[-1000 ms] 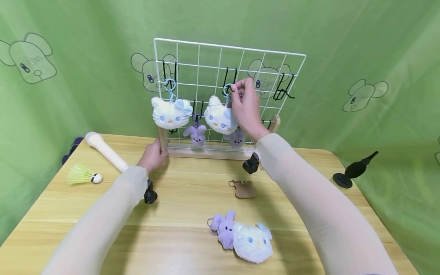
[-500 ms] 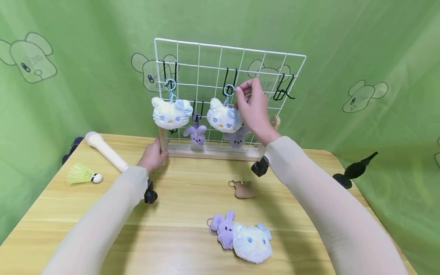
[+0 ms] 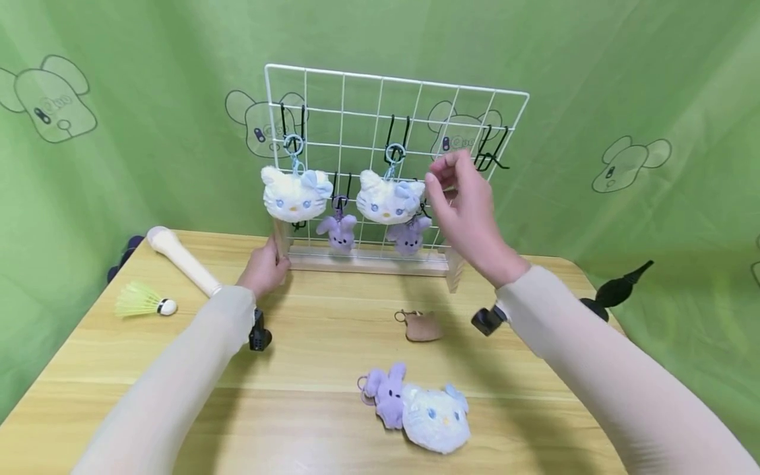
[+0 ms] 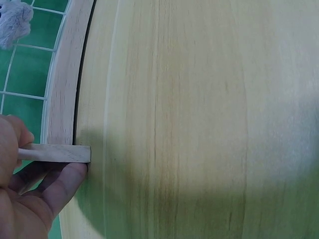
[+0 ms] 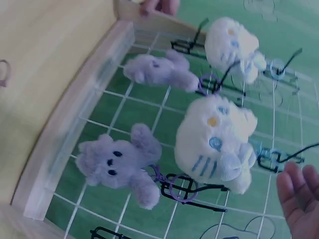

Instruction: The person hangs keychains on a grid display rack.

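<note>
The pale wood-grained tabletop (image 3: 309, 422) carried everything, and at its far side stood the white wire-grid rack (image 3: 382, 78). My left hand (image 3: 262, 268) had its fingers clamped on the rack's pale wooden foot (image 4: 55, 153), pinching from both sides, I judge to stop the light frame shifting. My right hand (image 3: 469, 208) was empty, its fingers loosely bent, thumb and fingertips slightly apart. Just beside them, untouched, hung the middle white furry cat-head plush with a blue bow (image 3: 386, 200). A matching white cat-head plush (image 3: 295, 198) hung to its left; a third white cat-head plush (image 3: 436, 421) lay face up, probably kept within easy reach. Against that one lay a purple fuzzy rabbit plush (image 3: 389, 398). Beyond them was a flat brown plush charm (image 3: 423, 328). Smallest, the middle plush's light-blue ring (image 3: 395, 144) sat on a black wire hook (image 3: 389, 132), taking the weight so the face pointed outward.
</note>
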A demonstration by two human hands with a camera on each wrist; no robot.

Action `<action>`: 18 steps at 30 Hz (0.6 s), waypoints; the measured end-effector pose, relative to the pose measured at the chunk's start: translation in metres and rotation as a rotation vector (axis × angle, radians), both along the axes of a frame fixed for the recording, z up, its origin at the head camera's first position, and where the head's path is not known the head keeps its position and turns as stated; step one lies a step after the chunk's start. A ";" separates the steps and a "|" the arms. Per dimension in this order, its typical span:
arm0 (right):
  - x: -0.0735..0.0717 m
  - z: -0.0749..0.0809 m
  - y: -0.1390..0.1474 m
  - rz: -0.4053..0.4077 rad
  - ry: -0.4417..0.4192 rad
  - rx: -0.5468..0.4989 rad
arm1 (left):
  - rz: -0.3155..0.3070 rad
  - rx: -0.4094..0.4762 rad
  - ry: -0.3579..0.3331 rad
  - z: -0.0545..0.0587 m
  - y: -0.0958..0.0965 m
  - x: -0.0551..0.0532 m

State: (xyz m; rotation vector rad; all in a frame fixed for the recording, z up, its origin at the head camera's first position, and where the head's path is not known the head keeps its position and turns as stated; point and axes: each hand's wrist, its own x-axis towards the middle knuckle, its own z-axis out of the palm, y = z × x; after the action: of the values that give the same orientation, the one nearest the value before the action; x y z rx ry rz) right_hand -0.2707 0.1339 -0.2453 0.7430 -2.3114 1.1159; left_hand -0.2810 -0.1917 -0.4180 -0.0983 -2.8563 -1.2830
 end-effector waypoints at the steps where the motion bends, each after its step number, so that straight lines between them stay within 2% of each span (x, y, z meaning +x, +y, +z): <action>1: 0.006 -0.003 0.002 0.033 0.020 0.013 | -0.001 0.004 -0.001 0.000 0.000 0.000; 4: 0.026 -0.017 0.011 0.168 0.083 0.125 | -0.004 0.014 -0.004 -0.001 0.000 -0.001; 7: 0.044 -0.034 0.022 0.285 0.052 0.278 | -0.003 0.020 -0.011 -0.002 0.000 -0.001; 9: 0.055 -0.048 0.030 0.338 -0.068 0.375 | -0.003 0.025 -0.015 -0.002 0.000 -0.002; 13: 0.072 -0.083 0.045 0.381 -0.403 0.515 | -0.003 0.028 -0.015 -0.001 0.001 -0.003; 15: 0.078 -0.103 0.054 0.405 -0.545 0.549 | -0.002 0.029 -0.011 -0.001 0.001 -0.003; 18: 0.086 -0.127 0.065 0.453 -0.694 0.563 | 0.004 0.030 -0.014 -0.002 -0.001 -0.002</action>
State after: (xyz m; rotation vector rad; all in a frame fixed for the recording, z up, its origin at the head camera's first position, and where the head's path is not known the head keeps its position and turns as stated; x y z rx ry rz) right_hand -0.1850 0.1990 -0.3721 1.2950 -3.2277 1.0039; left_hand -0.2827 -0.1925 -0.4197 -0.0835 -2.8460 -1.3313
